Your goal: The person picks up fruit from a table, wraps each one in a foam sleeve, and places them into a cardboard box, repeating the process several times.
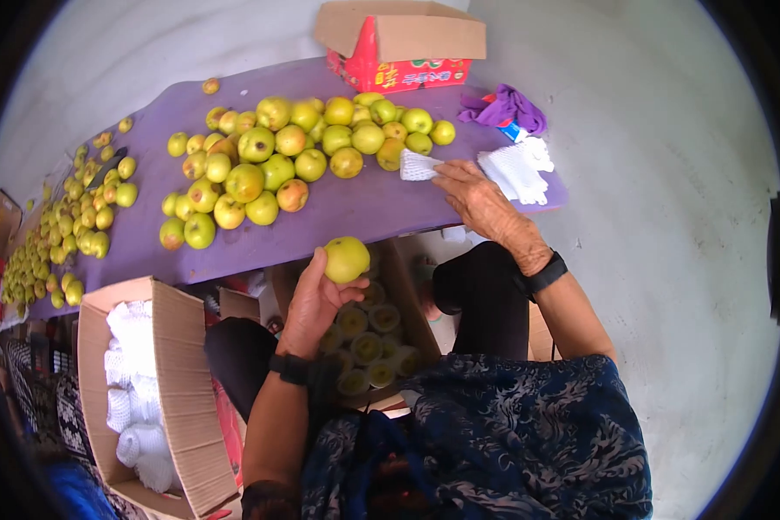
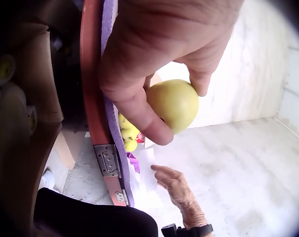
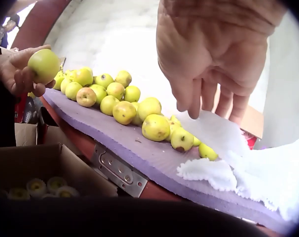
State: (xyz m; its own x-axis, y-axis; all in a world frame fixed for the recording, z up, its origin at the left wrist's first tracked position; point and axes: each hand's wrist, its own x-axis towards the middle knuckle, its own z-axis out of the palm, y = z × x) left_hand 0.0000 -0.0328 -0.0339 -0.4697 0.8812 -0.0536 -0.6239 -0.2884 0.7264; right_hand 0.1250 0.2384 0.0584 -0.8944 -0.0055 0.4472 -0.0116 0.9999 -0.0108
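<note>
My left hand (image 1: 316,299) holds a yellow-green apple (image 1: 347,260) up in front of the table's near edge, thumb and fingers at its sides. In the left wrist view the apple (image 2: 174,104) sits between the fingertips. Over the right end of the table, my right hand (image 1: 481,204) pinches a white foam net sleeve (image 1: 419,165) by one end. The right wrist view shows that hand (image 3: 213,64) from the palm side, its fingertips at the white netting. A pile of more foam nets (image 1: 518,169) lies beside it.
Many apples (image 1: 256,145) are heaped on the purple-covered table (image 1: 321,221), with smaller ones (image 1: 65,225) at the left. A red carton (image 1: 399,74) stands at the back. Below, one box (image 1: 416,303) holds netted apples; another box (image 1: 178,390) holds white nets. Purple cloth (image 1: 507,106) lies at right.
</note>
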